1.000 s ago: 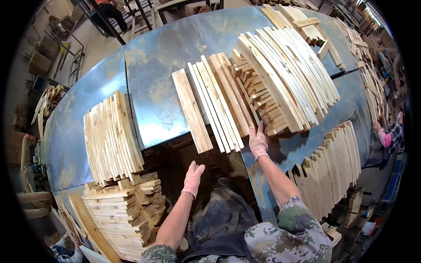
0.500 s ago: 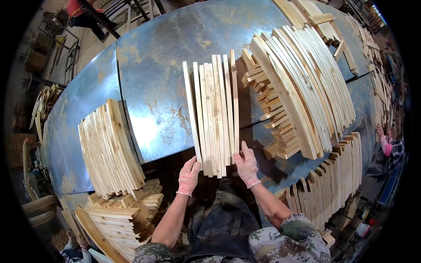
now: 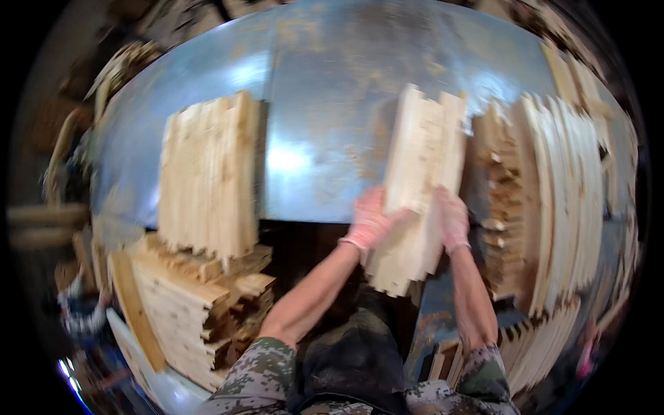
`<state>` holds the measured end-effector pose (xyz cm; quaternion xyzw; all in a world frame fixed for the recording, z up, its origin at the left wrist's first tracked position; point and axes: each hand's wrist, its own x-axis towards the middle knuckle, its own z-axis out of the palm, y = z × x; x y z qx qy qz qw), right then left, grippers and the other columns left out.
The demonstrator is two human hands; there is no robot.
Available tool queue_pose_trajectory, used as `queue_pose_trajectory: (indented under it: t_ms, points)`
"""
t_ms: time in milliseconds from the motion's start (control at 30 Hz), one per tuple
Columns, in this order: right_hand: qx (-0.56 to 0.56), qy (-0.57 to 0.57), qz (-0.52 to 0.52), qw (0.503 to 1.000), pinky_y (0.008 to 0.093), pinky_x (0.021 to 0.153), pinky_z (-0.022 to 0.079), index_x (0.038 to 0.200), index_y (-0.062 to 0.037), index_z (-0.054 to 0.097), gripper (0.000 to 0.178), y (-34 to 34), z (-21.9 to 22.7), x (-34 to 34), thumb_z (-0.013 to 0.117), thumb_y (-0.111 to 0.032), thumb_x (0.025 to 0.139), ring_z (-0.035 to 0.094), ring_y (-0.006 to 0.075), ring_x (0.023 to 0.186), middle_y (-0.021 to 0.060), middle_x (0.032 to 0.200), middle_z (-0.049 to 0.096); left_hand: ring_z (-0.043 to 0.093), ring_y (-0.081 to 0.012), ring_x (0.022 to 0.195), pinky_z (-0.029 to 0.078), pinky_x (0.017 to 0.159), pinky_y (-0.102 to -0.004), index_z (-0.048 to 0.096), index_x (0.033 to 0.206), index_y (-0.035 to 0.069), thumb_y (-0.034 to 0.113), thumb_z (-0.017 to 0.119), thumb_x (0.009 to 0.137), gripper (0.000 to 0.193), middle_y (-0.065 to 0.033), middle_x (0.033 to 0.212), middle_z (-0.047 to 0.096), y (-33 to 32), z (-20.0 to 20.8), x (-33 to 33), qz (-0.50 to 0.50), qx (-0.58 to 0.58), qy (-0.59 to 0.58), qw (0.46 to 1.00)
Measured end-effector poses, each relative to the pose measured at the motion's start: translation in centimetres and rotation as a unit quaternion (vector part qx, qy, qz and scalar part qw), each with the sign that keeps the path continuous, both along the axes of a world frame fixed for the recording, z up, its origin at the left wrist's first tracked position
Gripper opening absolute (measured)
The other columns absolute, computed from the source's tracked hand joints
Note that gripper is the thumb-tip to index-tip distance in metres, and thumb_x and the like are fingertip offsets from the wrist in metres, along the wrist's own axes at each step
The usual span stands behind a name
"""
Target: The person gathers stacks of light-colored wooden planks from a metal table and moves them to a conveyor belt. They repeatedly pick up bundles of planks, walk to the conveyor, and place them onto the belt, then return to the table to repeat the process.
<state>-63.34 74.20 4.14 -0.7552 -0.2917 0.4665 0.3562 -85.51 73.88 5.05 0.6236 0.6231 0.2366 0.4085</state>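
A bundle of pale wooden strips (image 3: 423,159) lies between my two gloved hands, its strips close together and its far end resting over the metal table. On its left side my left hand (image 3: 373,220) is closed, the thumb laid across the top of the strips. My right hand (image 3: 453,216) presses against the right side, fingers pointing away from me. Both hands wear pinkish-white gloves and are somewhat blurred. The near end of the bundle, with uneven strip ends, sticks out past the table edge toward my dark apron (image 3: 353,360).
A neat stack of strips (image 3: 207,176) stands on the metal table (image 3: 325,131) at left, above a lower pile of boards (image 3: 176,304). Close on the right rises a larger stack (image 3: 564,200), with another row of strips (image 3: 543,346) nearer me. A person (image 3: 86,311) is at far left.
The strips, earlier spread with gaps, are now squeezed into one compact, slanting bundle. My left hand has moved from the near corner up along its side. The view has turned left.
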Motion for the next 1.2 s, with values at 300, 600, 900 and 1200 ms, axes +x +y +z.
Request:
queue_pose_trajectory:
  t_ms: [300,600,900,1200]
  points:
    - [0.059,0.251,0.014,0.966,0.0348,0.104,0.051,0.145,0.0056,0.056,0.057,-9.7,4.0,-6.1,0.054,-0.041,0.112,0.065,0.0207,0.117,0.0102,0.135,0.066,0.046,-0.048,0.141,0.04,0.12,-0.0462,0.02,0.164,-0.003,0.037,0.079,0.076,0.114,-0.027,0.161,0.037,-11.5,12.1,-6.1,0.055,-0.105,-0.054,0.992]
    - [0.164,0.255,0.203,0.931,0.0385,0.105,0.051,0.144,0.0054,0.055,0.062,-22.0,15.8,-17.8,0.051,-0.048,0.112,0.063,0.0226,0.119,0.012,0.134,0.065,0.043,-0.0477,0.144,0.037,0.122,-0.0477,0.017,0.166,-0.002,0.036,0.078,0.079,0.113,-0.0269,0.167,0.029,-31.5,26.3,-16.4,0.17,-0.002,-0.009,0.985]
    - [0.2,0.282,0.48,0.806,0.0338,0.098,0.052,0.135,0.0043,0.062,0.049,-42.4,25.9,-34.2,0.058,-0.038,0.111,0.064,0.0173,0.11,0.009,0.123,0.069,0.037,-0.0458,0.15,0.031,0.125,-0.0456,0.022,0.164,-0.004,0.036,0.081,0.079,0.111,-0.0299,0.165,0.033,-63.9,33.0,-23.6,0.441,0.174,0.022,0.88]
    - [0.071,0.301,0.721,0.621,0.0284,0.072,0.05,0.125,0.0029,0.067,0.041,-71.0,28.2,-55.0,0.073,-0.031,0.102,0.058,0.0106,0.081,0.0005,0.097,0.068,0.044,-0.0354,0.147,0.036,0.122,-0.0407,0.025,0.165,0.0,0.027,0.086,0.079,0.109,-0.0248,0.157,0.044,-94.2,30.0,-29.8,0.672,0.294,-0.127,0.668]
